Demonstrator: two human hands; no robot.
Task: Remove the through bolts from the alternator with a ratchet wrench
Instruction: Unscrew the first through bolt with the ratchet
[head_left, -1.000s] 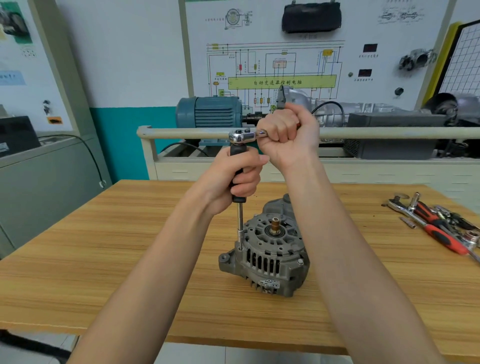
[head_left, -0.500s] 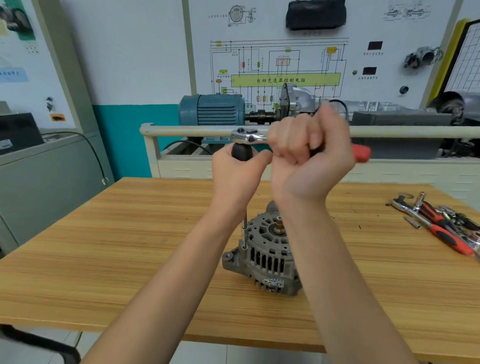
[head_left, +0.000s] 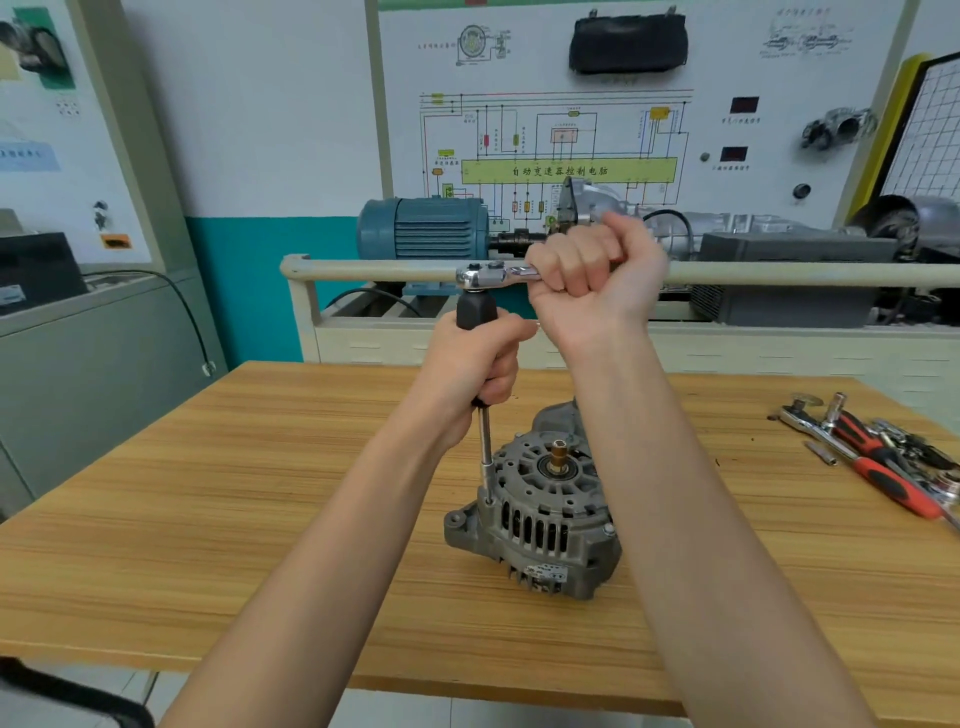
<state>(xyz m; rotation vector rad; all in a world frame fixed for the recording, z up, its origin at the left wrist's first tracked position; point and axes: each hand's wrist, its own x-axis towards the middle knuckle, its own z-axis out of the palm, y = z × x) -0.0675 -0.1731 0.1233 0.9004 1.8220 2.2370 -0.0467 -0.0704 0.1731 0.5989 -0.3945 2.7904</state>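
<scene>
A grey alternator (head_left: 540, 514) stands on the wooden table (head_left: 208, 519), shaft end up. A chrome ratchet wrench (head_left: 485, 275) sits atop a black-handled extension (head_left: 475, 312) whose thin steel shaft (head_left: 485, 457) runs straight down to a through bolt at the alternator's left rim. My left hand (head_left: 478, 364) grips the black extension handle. My right hand (head_left: 592, 280) is fisted round the ratchet's handle, which it hides. Another bolt head (head_left: 608, 529) shows on the housing's right rim.
A pile of tools with red-and-black handles (head_left: 883, 462) lies at the table's right edge, with a small bit (head_left: 821, 453) beside it. Behind the table stand a rail (head_left: 363, 270), a blue motor (head_left: 423, 228) and a training board.
My right hand has swung the ratchet handle back, from pointing to the right with its red end showing to a position closer to the ratchet head. The left hand stays on the extension.
</scene>
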